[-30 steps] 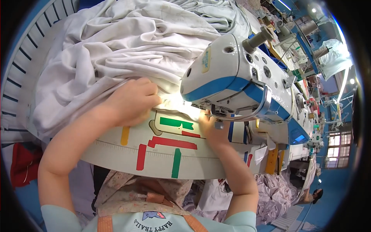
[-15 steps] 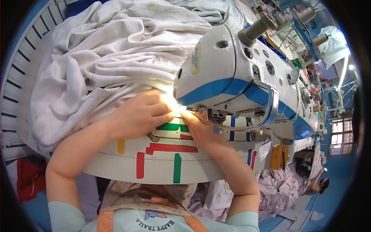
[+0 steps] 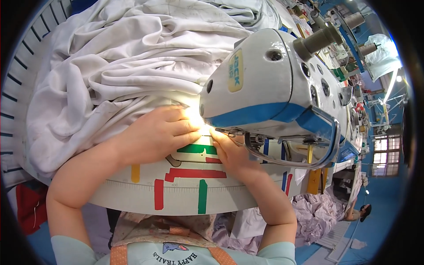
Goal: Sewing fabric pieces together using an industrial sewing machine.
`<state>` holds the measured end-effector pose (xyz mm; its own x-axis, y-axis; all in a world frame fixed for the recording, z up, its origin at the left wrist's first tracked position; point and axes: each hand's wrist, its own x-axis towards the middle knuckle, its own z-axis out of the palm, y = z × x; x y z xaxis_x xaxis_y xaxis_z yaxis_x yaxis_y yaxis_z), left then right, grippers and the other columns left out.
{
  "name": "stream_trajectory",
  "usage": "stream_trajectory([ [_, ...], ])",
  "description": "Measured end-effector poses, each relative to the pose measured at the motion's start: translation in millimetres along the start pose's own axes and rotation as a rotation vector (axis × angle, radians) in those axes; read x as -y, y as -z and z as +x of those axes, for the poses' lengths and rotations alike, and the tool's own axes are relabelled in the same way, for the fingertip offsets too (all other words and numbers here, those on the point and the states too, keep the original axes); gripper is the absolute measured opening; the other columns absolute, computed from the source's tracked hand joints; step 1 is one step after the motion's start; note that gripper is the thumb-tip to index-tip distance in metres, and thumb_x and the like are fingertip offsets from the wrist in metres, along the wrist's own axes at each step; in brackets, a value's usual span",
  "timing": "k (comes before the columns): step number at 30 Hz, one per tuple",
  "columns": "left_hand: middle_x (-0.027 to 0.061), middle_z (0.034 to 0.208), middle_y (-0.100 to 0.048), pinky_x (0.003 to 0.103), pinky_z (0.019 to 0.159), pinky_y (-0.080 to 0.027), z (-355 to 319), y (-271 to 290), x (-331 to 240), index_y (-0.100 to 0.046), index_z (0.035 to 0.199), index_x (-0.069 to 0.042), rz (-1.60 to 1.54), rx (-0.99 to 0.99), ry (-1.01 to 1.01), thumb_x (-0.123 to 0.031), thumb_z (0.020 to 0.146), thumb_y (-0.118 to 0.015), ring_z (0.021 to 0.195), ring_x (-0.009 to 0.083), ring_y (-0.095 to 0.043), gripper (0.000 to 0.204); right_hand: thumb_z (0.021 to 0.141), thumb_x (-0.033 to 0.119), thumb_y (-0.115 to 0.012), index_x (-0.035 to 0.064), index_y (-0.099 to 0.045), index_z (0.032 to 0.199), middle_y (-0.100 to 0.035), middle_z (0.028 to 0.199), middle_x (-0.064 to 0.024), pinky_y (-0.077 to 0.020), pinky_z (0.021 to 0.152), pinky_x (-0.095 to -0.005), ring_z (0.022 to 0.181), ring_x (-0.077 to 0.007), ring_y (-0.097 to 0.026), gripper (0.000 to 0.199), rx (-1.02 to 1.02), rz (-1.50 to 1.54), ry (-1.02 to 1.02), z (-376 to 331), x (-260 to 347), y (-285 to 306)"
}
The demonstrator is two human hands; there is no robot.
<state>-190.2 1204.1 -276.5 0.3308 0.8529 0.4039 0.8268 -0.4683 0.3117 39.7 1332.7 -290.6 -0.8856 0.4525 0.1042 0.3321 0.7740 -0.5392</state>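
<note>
A large heap of white fabric lies on the sewing machine's table, its folds running down to the needle area. At that heap's near edge my left hand is closed, its bent fingers gripping the white fabric beside the lamp-lit spot. Opposite it, my right hand reaches under the front of the sewing machine, thumb and fingers pressed together with the tips at the lit spot. Glare washes out the fabric edge between both hands, and the needle itself is hidden.
Coloured tape strips, red and green, mark the table edge along a printed ruler. A white slatted rack curves along the left. Thread cones stand at the far right. Crumpled pale lilac fabric lies low on the right, with another person beyond.
The view has shifted slightly, so the machine appears larger and farther right. Both hands stay close together at the lit spot, with little movement.
</note>
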Motion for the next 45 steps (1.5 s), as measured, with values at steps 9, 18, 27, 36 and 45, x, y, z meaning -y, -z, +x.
stream_trajectory([
  [9,0.0048,0.108,-0.066,0.038,0.093,-0.049,2,6,7,-0.069,0.11,-0.009,0.063,0.032,-0.009,-0.014,0.081,-0.06,0.108,0.0275,-0.059,0.031,0.097,0.035,-0.058,0.0038,-0.068,0.117,-0.068,0.108,-0.0211,-0.0486,0.089,-0.0458,0.096,-0.0369,-0.065,0.038,-0.063,-0.118,0.08,0,-8,9],
  [18,0.0022,0.107,-0.066,0.037,0.089,-0.051,8,5,16,-0.069,0.114,-0.013,0.072,0.048,0.048,-0.012,0.083,-0.059,0.109,0.024,-0.058,0.032,0.097,0.035,-0.057,0.0038,-0.068,0.117,-0.068,0.109,-0.0212,-0.0478,0.09,-0.0465,0.098,-0.037,-0.064,0.038,-0.217,-0.258,0.086,6,-35,18],
  [27,0.0026,0.113,-0.064,0.035,0.09,-0.053,13,3,24,-0.069,0.113,-0.013,0.096,0.071,0.101,-0.008,0.084,-0.059,0.114,0.0229,-0.058,0.031,0.098,0.035,-0.056,0.0039,-0.068,0.117,-0.067,0.11,-0.0213,-0.0469,0.092,-0.0472,0.101,-0.0372,-0.063,0.038,-0.243,-0.252,0.103,11,-39,18],
  [36,0.005,0.105,-0.065,0.041,0.091,-0.048,7,0,19,-0.071,0.098,-0.013,0.0,0.005,0.09,-0.013,0.081,-0.063,0.112,0.0276,-0.057,0.019,0.098,0.035,-0.055,0.0039,-0.067,0.117,-0.067,0.111,-0.0214,-0.046,0.094,-0.0479,0.103,-0.0373,-0.063,0.039,-0.25,-0.249,0.113,20,-39,18],
  [45,0.0047,0.106,-0.065,0.038,0.092,-0.049,8,-4,18,-0.071,0.098,-0.012,0.052,-0.037,0.093,-0.012,0.081,-0.063,0.112,0.0264,-0.058,0.019,0.098,0.035,-0.054,0.004,-0.067,0.117,-0.067,0.112,-0.0215,-0.0452,0.095,-0.0486,0.106,-0.0374,-0.062,0.039,-0.26,-0.243,0.122,21,-39,14],
])
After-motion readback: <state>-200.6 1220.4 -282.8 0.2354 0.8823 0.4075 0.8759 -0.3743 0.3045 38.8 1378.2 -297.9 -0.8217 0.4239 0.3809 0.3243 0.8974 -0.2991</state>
